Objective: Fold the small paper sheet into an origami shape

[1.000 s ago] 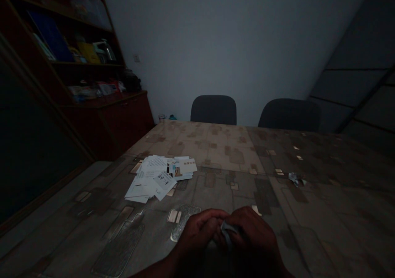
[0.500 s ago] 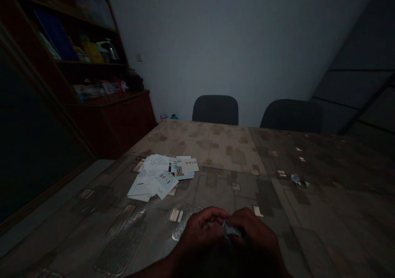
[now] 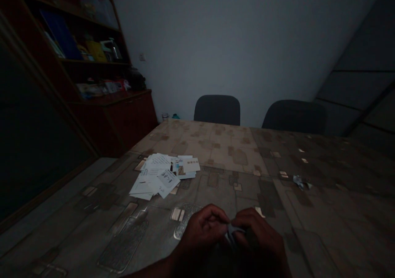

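Note:
Close to the table's near side, my left hand (image 3: 205,230) and my right hand (image 3: 259,235) meet, fingers curled and pinching. Between them is a small folded piece of paper (image 3: 235,229), pale grey-white, gripped from both sides. Its lower part disappears in shadow and behind the fingers. A spread pile of white cards and papers (image 3: 154,177), some with writing and printed pictures, lies beyond my left hand. To the far right rests a small crumpled or folded paper piece (image 3: 300,182).
A patterned tablecloth covers the table (image 3: 216,146). Two dark chairs (image 3: 217,110) stand at its far side against the wall. On the left is a wooden shelf cabinet (image 3: 123,113) holding assorted items. A glass (image 3: 165,116) shows near the far left corner. The room is dim.
The fingers have shifted slightly around the paper, which stays pinched between both hands. The whole view has moved a little, so the surroundings appear slightly further right.

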Motion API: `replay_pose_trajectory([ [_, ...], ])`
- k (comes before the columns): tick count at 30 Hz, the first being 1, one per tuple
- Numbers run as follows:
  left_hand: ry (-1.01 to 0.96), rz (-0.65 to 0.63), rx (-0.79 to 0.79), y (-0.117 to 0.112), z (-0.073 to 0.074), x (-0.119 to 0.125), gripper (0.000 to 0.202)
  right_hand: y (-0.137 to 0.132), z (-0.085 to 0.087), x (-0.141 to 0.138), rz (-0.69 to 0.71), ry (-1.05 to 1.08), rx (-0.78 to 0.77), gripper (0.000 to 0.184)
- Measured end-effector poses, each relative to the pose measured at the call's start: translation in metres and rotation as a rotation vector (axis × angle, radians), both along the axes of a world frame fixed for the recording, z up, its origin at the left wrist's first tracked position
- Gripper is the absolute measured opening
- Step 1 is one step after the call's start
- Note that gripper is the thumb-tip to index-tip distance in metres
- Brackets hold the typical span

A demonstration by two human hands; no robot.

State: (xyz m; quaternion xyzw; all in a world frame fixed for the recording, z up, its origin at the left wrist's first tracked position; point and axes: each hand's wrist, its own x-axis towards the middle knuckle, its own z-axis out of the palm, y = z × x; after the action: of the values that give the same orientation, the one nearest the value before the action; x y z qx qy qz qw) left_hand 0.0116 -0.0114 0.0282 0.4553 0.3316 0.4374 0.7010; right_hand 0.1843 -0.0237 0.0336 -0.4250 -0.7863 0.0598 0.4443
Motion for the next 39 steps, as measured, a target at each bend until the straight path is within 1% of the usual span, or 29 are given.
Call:
replay_pose_trajectory([
  [3,-0.008,-0.018,-0.008,0.0,-0.001,0.0,0.037,0.0,0.002,-0.001,-0.007,-0.018,0.029,0.011],
  [6,0.003,0.0,0.005,0.003,-0.007,0.0,0.037,0.0,0.007,-0.002,0.026,-0.012,0.058,0.012],
  [9,-0.002,0.013,0.009,0.006,-0.01,0.0,0.04,0.0,0.009,-0.003,0.035,0.006,0.048,0.015],
  [13,-0.026,0.009,0.002,0.007,-0.006,-0.001,0.041,-0.001,0.005,-0.002,0.026,0.001,0.002,0.016],
  [17,-0.031,0.012,-0.029,0.004,-0.001,-0.001,0.037,-0.002,0.001,0.0,0.034,-0.03,0.01,0.02],
  [19,-0.041,0.01,-0.047,0.002,-0.001,-0.001,0.036,-0.002,0.001,-0.002,0.05,-0.043,0.024,0.023],
  [21,-0.058,0.002,-0.058,0.002,-0.002,0.0,0.038,-0.003,0.001,-0.004,0.029,-0.043,0.037,0.024],
  [25,-0.052,-0.008,-0.062,0.004,-0.005,0.0,0.04,-0.002,0.003,-0.007,-0.035,-0.04,0.047,0.022],
  [28,-0.035,-0.003,-0.045,0.005,-0.008,-0.001,0.04,-0.002,0.002,-0.007,-0.021,-0.04,0.061,0.023],
  [31,-0.06,-0.01,-0.043,0.006,-0.01,-0.001,0.043,-0.002,0.002,-0.004,-0.015,-0.037,0.027,0.012],
  [33,-0.065,-0.018,-0.038,0.007,-0.01,-0.001,0.043,-0.003,0.002,-0.003,-0.007,-0.02,0.008,0.009],
  [39,-0.035,-0.019,-0.021,0.008,-0.011,-0.001,0.047,-0.003,0.003,-0.003,0.019,0.054,-0.02,0.013],
])
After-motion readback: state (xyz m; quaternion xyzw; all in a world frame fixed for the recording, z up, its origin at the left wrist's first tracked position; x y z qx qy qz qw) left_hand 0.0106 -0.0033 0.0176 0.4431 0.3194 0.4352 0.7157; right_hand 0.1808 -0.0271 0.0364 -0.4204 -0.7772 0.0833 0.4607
